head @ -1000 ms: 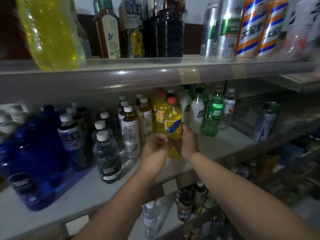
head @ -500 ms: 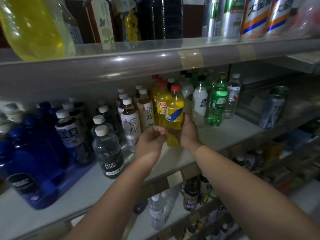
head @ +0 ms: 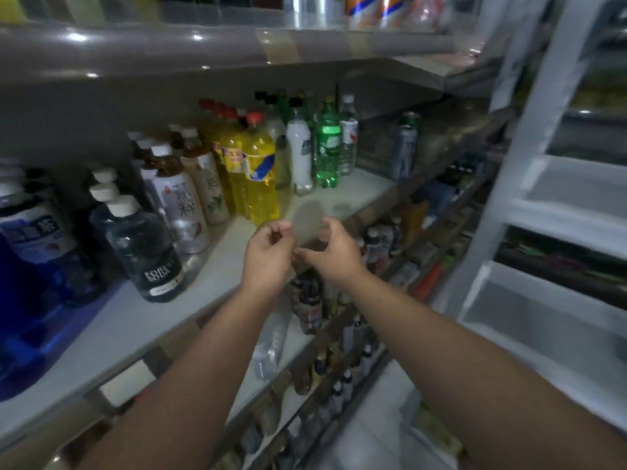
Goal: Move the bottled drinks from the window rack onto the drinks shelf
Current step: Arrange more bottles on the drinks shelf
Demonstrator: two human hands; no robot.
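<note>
The yellow bottle with a red cap (head: 259,171) stands upright on the drinks shelf (head: 217,262), at the front of a row of like yellow bottles. Both my hands hover just in front of the shelf edge, clear of the bottle. My left hand (head: 269,254) has its fingers loosely curled and holds nothing. My right hand (head: 334,247) is spread with relaxed fingers, also empty. The two hands are close together, thumbs nearly touching.
Tea bottles (head: 183,205), a clear soda bottle (head: 144,245) and blue bottles (head: 30,266) fill the shelf's left. White and green bottles (head: 327,144) and a can (head: 405,147) stand right. A white plastic drawer unit (head: 543,205) rises at right. Lower shelves hold more bottles.
Both hands have let go of the yellow bottle and drawn back from the shelf. The bottle now stands alone. The view has swung down and to the right.
</note>
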